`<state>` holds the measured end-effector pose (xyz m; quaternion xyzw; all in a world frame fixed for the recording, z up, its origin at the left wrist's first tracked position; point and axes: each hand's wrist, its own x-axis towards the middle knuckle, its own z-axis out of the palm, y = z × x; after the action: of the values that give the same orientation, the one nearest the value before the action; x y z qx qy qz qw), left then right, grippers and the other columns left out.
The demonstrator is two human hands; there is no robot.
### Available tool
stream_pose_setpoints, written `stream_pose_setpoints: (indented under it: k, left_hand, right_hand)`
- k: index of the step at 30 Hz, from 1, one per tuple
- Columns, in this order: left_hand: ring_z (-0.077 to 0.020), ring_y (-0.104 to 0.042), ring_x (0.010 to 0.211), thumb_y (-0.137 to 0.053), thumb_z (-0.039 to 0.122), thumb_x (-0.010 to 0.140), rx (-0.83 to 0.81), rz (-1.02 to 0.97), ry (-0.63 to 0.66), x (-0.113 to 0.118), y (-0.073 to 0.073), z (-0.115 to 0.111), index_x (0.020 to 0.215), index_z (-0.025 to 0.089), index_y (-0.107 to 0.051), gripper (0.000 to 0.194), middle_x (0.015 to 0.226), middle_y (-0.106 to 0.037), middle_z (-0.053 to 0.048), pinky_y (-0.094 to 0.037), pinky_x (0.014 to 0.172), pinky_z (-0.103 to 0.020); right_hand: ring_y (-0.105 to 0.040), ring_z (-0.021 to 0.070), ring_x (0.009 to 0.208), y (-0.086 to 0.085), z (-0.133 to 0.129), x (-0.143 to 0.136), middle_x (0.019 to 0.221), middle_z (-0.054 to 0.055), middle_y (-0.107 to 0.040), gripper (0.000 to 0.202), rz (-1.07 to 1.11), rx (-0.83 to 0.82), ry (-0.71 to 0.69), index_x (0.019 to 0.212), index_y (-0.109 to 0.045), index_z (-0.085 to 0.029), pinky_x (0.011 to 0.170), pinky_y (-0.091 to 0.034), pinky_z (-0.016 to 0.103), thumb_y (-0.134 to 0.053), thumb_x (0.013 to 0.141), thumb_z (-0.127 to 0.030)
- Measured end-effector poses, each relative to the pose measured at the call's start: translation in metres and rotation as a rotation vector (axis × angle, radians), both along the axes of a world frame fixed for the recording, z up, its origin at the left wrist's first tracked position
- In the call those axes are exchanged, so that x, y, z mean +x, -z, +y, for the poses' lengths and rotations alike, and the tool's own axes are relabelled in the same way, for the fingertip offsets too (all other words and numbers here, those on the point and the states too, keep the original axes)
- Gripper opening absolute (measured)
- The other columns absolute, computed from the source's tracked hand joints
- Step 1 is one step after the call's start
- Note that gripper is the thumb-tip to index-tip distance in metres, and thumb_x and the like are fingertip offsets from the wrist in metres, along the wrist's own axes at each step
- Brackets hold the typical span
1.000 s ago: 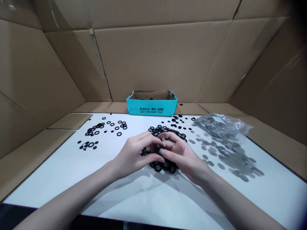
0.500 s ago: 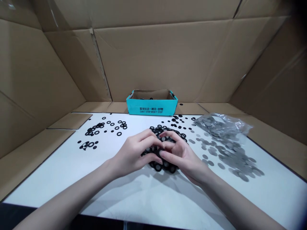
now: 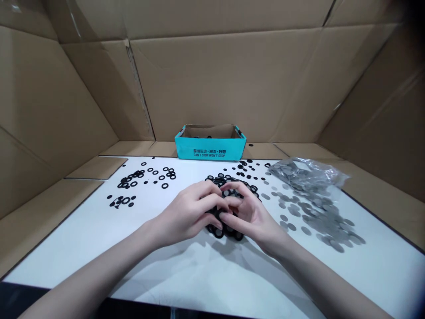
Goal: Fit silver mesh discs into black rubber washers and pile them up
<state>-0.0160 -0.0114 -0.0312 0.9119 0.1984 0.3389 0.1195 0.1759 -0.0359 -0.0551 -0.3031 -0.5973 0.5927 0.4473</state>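
Note:
My left hand [image 3: 192,210] and my right hand [image 3: 250,215] meet at the fingertips over a heap of black rings [image 3: 238,234], many with a grey disc in the middle. Both hands have bent fingers and a thumb drawn in toward them, as in a pinch. Something dark shows between the fingertips, but against the black heap I cannot make out what it is. The left hand covers the heap's left side, and the right hand hides part of its right side.
Loose black rings and small black discs [image 3: 133,183] lie at the left. More black pieces [image 3: 249,176] are behind the heap. Grey discs [image 3: 328,221] spread at the right beside a clear plastic bag [image 3: 305,170]. A turquoise box [image 3: 210,148] stands at the back. Cardboard walls [image 3: 226,84] surround the white table [image 3: 83,239].
My left hand has shifted slightly and its fingers have moved a little at the fingertips. The right hand stays nearly in place. The scattered pieces have not moved.

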Motion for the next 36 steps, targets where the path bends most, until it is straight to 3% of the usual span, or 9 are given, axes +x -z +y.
stream_pose_setpoints:
  k: [5,12,15,19,22,25,28,32,36]
  left_hand:
    - [-0.0160,-0.056,0.091,-0.042,0.004,0.090,-0.157,0.099,0.086,-0.003,-0.005,-0.001,0.101,0.016,-0.065,0.028,0.102,-0.054,-0.008,-0.053,0.070,-0.023]
    - [-0.0213,-0.056,0.092,-0.072,0.031,0.084,-0.070,0.071,0.037,-0.003,-0.003,0.003,0.110,0.017,-0.060,0.032,0.101,-0.058,-0.009,-0.052,0.080,-0.035]
    - [-0.0194,-0.055,0.090,-0.060,0.019,0.089,-0.067,0.060,0.016,-0.001,0.001,0.002,0.097,0.016,-0.061,0.008,0.099,-0.058,-0.008,-0.053,0.076,-0.031]
    - [-0.0171,-0.055,0.094,-0.044,0.007,0.091,-0.179,0.108,0.069,-0.002,0.000,-0.001,0.103,0.019,-0.064,0.026,0.105,-0.054,-0.009,-0.055,0.071,-0.024]
    - [-0.0200,-0.056,0.099,-0.056,0.021,0.093,-0.135,0.125,0.054,-0.010,-0.007,0.003,0.118,0.019,-0.061,0.026,0.108,-0.057,-0.010,-0.054,0.083,-0.032]
    - [-0.0205,-0.058,0.099,-0.059,0.036,0.093,-0.120,0.112,-0.114,-0.030,-0.014,0.024,0.128,0.021,-0.056,0.039,0.111,-0.060,-0.010,-0.050,0.089,-0.034]
    - [-0.0190,-0.062,0.095,-0.049,0.040,0.096,-0.121,0.224,-0.480,-0.062,-0.012,0.060,0.118,0.019,-0.062,0.032,0.108,-0.065,-0.007,-0.050,0.085,-0.029]
    - [-0.0272,-0.064,0.098,-0.041,0.032,0.094,-0.109,0.363,-0.877,-0.107,0.012,0.105,0.116,0.012,-0.064,0.038,0.113,-0.066,-0.014,-0.049,0.086,-0.036]
    - [-0.0301,-0.064,0.104,-0.038,0.026,0.090,-0.128,0.467,-0.998,-0.133,0.041,0.119,0.121,0.014,-0.063,0.042,0.119,-0.067,-0.015,-0.049,0.086,-0.036]
  right_hand:
    - [-0.056,0.0113,0.068,0.000,0.000,0.000,0.079,-0.001,-0.065,0.045,-0.002,0.023,-0.026,0.113,-0.040,-0.024,0.058,-0.041,0.024,-0.070,0.083,-0.042]
    - [-0.054,0.0123,0.070,0.001,0.001,0.002,0.079,-0.002,-0.060,0.041,-0.096,0.087,0.072,0.114,-0.043,-0.026,0.059,-0.040,0.026,-0.069,0.084,-0.033]
    - [-0.055,0.0131,0.068,-0.001,-0.001,0.001,0.075,-0.003,-0.059,0.039,-0.096,0.099,0.052,0.113,-0.042,-0.026,0.060,-0.040,0.027,-0.067,0.085,-0.034]
    - [-0.056,0.0142,0.066,-0.001,-0.002,-0.001,0.072,-0.004,-0.060,0.035,-0.131,0.151,0.065,0.113,-0.041,-0.026,0.065,-0.043,0.030,-0.063,0.087,-0.033]
    - [-0.061,0.0175,0.075,0.000,0.003,0.004,0.080,-0.001,-0.066,0.032,-0.283,0.274,0.219,0.110,-0.046,-0.026,0.073,-0.044,0.033,-0.065,0.084,-0.028]
    - [-0.063,0.0216,0.083,0.000,0.013,0.015,0.089,0.004,-0.069,0.017,-0.461,0.402,0.382,0.095,-0.058,-0.024,0.077,-0.045,0.036,-0.066,0.081,-0.028]
    - [-0.061,0.0243,0.082,0.001,0.025,0.027,0.082,0.004,-0.071,0.005,-0.600,0.481,0.479,0.080,-0.064,-0.024,0.073,-0.044,0.038,-0.065,0.081,-0.029]
    - [-0.059,0.0262,0.083,0.006,0.035,0.034,0.082,0.005,-0.072,0.009,-0.701,0.542,0.533,0.077,-0.070,-0.026,0.077,-0.043,0.042,-0.064,0.082,-0.030]
    - [-0.059,0.0268,0.088,0.004,0.036,0.034,0.085,0.006,-0.070,0.015,-0.666,0.626,0.623,0.079,-0.072,-0.026,0.080,-0.043,0.041,-0.063,0.084,-0.037]
